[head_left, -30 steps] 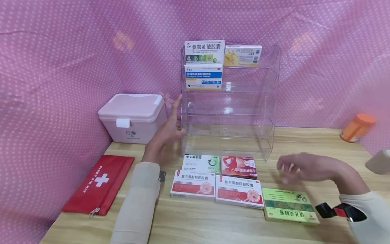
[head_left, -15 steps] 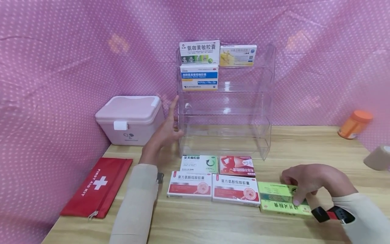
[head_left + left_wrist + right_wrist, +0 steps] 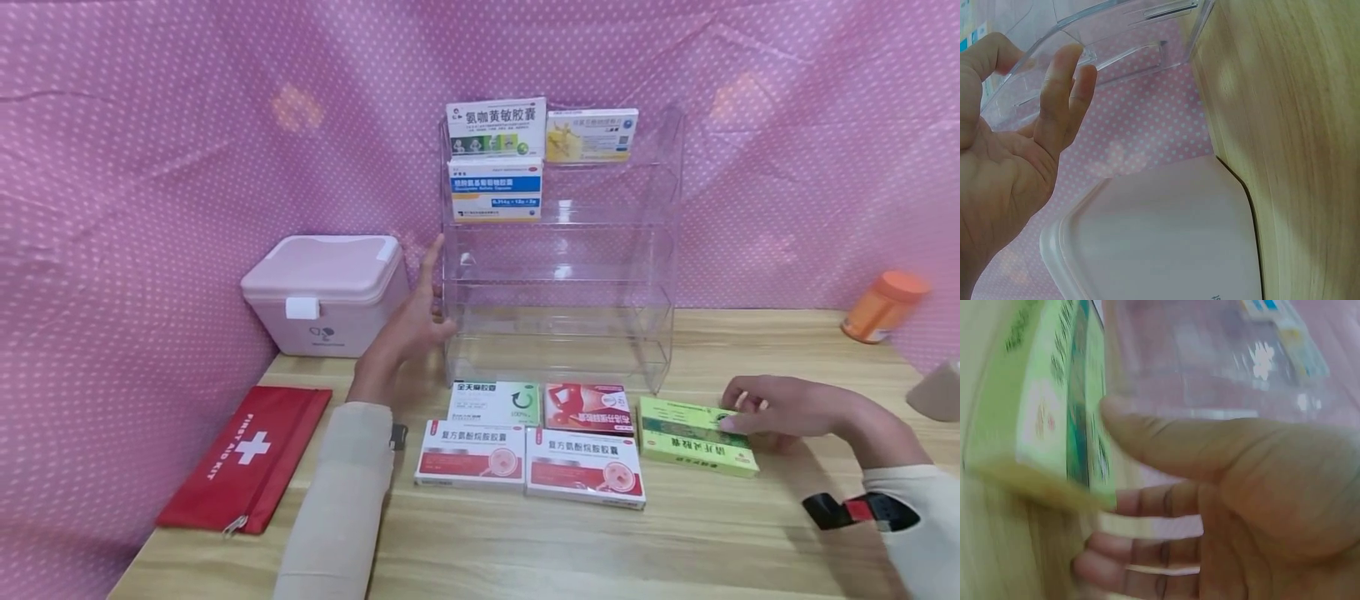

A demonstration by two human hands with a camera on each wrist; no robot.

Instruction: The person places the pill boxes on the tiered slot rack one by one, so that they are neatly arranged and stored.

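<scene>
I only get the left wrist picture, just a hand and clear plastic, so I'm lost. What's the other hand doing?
Observer: The right hand pinches a green box by its right end, thumb on its face and fingers behind.
Operator: Where is that box?
Observer: Just right of a red box, in front of the rack. I cannot tell whether it touches the table.
Operator: Is anything in the rack?
Observer: Yes. The top shelf holds a white box and a yellow box, and a blue box sits on the shelf below.
</scene>
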